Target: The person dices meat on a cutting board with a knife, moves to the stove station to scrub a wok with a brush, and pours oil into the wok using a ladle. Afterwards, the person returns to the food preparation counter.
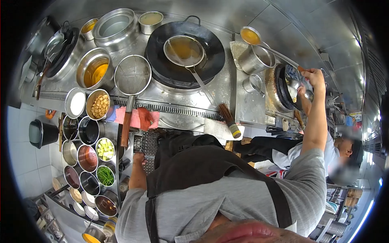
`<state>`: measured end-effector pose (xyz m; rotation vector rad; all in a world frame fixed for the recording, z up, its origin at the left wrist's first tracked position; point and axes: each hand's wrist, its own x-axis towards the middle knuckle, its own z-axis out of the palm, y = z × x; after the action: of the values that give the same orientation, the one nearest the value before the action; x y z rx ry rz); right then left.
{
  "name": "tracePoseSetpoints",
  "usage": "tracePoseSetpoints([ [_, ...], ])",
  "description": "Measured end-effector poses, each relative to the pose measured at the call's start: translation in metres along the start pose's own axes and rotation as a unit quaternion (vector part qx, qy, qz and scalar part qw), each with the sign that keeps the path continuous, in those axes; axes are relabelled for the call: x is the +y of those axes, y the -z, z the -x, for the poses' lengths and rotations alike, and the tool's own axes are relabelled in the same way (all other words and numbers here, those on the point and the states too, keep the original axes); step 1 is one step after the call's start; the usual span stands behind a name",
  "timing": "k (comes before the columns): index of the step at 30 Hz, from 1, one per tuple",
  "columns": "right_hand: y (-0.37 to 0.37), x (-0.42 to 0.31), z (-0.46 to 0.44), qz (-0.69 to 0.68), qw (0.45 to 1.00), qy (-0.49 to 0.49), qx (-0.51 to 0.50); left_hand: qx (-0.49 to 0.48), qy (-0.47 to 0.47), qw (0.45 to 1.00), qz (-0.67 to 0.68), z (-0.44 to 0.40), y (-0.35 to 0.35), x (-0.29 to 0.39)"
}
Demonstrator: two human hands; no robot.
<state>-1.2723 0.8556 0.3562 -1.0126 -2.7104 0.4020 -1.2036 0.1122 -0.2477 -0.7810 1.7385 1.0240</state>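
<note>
**Loaded ladle [279, 55], close neighbour**

My right hand [314, 77] is wrapped round the ladle's handle end; its bowl of orange liquid [250, 37] hangs near the steel surface's [249, 107] back edge, beside the tall steel pot [248, 64]. A turned wrist could spill it, I judge, or a bump from the co-worker's hand [301, 90] just beside mine. My left hand [139, 158] is low, off the front edge; whether its fingers hold anything, I cannot tell.
</note>
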Motion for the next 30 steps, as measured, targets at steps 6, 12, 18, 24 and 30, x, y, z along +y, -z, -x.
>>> tracePoseSetpoints([
  [6, -0.056, -0.034, 0.009, -0.07, 0.991, 0.047, -0.101, 0.005, -0.061, 0.997, 0.037, -0.008, 0.006, -0.02],
  [12, -0.119, -0.1, 0.017, 0.026, 0.98, 0.179, -0.08, 0.008, -0.009, 0.998, 0.061, 0.003, 0.008, -0.037],
  [18, -0.115, -0.142, 0.023, 0.235, 0.901, 0.361, 0.054, 0.004, 0.054, 0.994, 0.092, -0.017, 0.005, -0.081],
  [24, -0.055, -0.107, 0.001, 0.332, 0.879, 0.321, 0.119, -0.004, 0.039, 0.991, 0.128, -0.007, -0.004, -0.082],
  [30, -0.005, -0.069, -0.017, 0.384, 0.886, 0.225, 0.128, -0.013, -0.001, 0.998, 0.065, -0.01, -0.009, -0.052],
])
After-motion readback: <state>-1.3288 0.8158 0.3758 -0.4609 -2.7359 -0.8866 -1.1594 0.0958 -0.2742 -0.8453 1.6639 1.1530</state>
